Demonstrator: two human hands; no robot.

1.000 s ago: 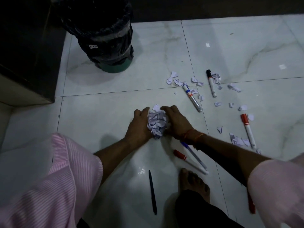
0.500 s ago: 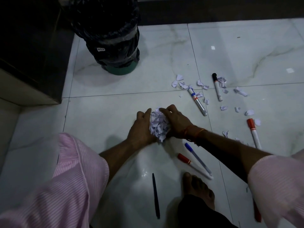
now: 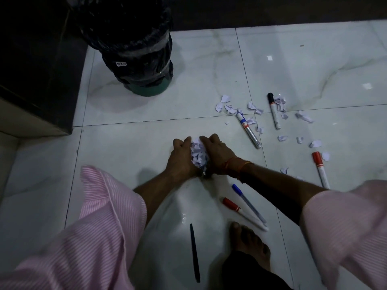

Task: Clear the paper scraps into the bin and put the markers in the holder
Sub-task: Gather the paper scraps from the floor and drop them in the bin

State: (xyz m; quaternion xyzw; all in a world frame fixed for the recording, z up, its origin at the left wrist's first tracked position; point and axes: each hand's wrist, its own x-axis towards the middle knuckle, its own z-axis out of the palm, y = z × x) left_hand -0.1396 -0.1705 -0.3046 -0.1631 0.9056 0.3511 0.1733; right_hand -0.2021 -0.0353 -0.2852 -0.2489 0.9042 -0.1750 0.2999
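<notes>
A heap of white paper scraps (image 3: 198, 154) sits squeezed between my left hand (image 3: 181, 159) and my right hand (image 3: 218, 156) on the white tiled floor. More loose scraps (image 3: 255, 107) lie scattered to the right. A silver marker (image 3: 248, 129) and a black-capped marker (image 3: 274, 110) lie among them. A red-capped marker (image 3: 320, 169) is at the far right. Close to me lie a blue pen (image 3: 248, 203), another red-capped marker (image 3: 240, 212) and a black pen (image 3: 194, 253). The bin (image 3: 136, 49), lined with a black bag, stands at the back left. No holder is in view.
A dark cabinet (image 3: 35, 59) fills the left corner beside the bin. My bare foot (image 3: 249, 245) rests on the floor just right of the black pen. A dark skirting strip (image 3: 272, 11) runs along the far edge of the tiles.
My two hands have pressed closer together, so the scrap heap is narrower and mostly covered. The view has shifted a little, so everything sits slightly further right in the frame.
</notes>
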